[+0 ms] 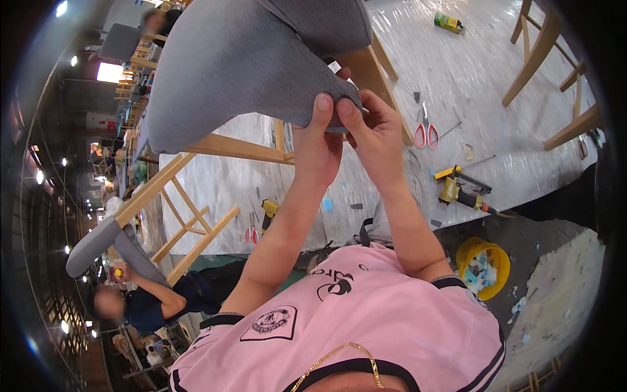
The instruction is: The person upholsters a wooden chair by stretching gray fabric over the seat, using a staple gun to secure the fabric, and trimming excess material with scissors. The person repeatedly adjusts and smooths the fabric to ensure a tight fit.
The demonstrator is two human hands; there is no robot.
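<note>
Grey upholstery fabric (241, 72) covers a padded chair with a pale wooden frame (245, 149), which lies tipped over in front of me. My left hand (318, 147) pinches the fabric's near corner, its thumb pressing on top. Right beside it, my right hand (379, 134) grips the same corner between thumb and curled fingers, the two thumbs almost touching. A small white tag (334, 66) shows at the fabric edge just beyond the hands. Some fingertips are hidden under the cloth.
Red-handled scissors (427, 134) and a yellow staple gun (462, 191) with a hose lie right on the plastic-covered table (418, 65). A yellow bucket (504, 287) of scraps stands below. Wooden chair legs (539, 59) rise far right. At left, a co-worker (157, 300) handles another grey chair (98, 245).
</note>
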